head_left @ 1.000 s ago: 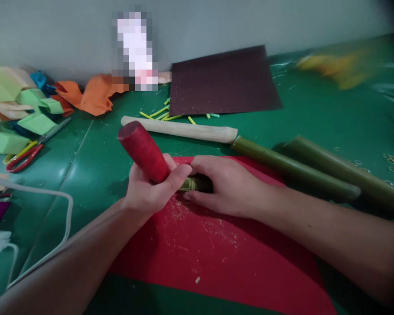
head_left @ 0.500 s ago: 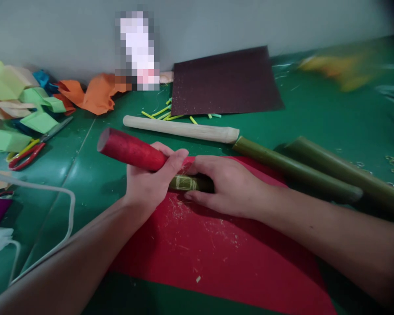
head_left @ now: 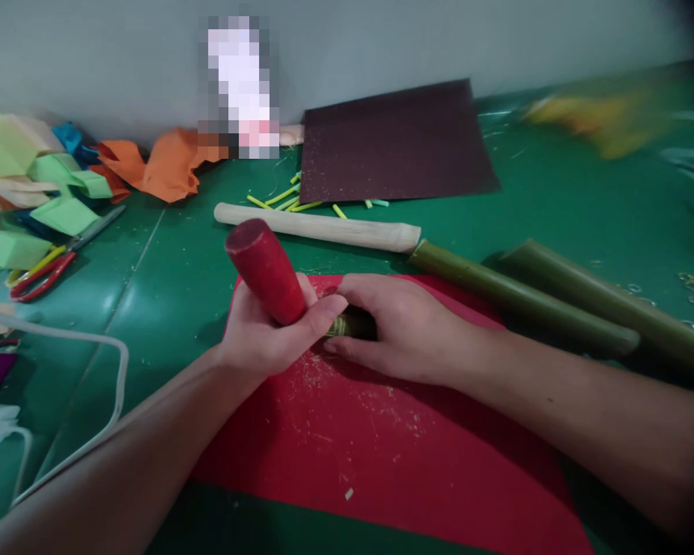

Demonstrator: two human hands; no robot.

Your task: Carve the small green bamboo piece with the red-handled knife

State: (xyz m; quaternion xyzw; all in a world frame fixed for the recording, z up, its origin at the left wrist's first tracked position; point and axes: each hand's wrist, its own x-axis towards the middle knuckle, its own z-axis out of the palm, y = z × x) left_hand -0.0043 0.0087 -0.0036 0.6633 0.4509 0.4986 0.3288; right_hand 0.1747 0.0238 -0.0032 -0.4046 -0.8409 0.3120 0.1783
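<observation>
My left hand (head_left: 248, 331) is closed around the thick red handle of a carving tool (head_left: 269, 270). The handle tilts upward, and the tool's working end is hidden by my fingers and thumb. Just right of it, my right hand (head_left: 410, 324) grips a short piece of green bamboo (head_left: 358, 324), fingers over the far side and thumb along the near side. Pale cut lines show on the bamboo beside my left thumb, which partly covers them. Both hands are over a red sheet (head_left: 393, 462) strewn with fine shavings.
Behind my hands lies a pale peeled stick (head_left: 324, 230), its end by a green bamboo length (head_left: 526, 301). Another bamboo length (head_left: 613, 297) is at right. A dark sheet (head_left: 399, 142) is farther back. Red-handled scissors (head_left: 49, 274), coloured paper pieces (head_left: 63, 212) and a white cable (head_left: 124, 362) are left.
My left hand has rolled the red handle from leaning left to more upright, and its thumb has moved right over the cut marks. My right hand keeps its place on the bamboo.
</observation>
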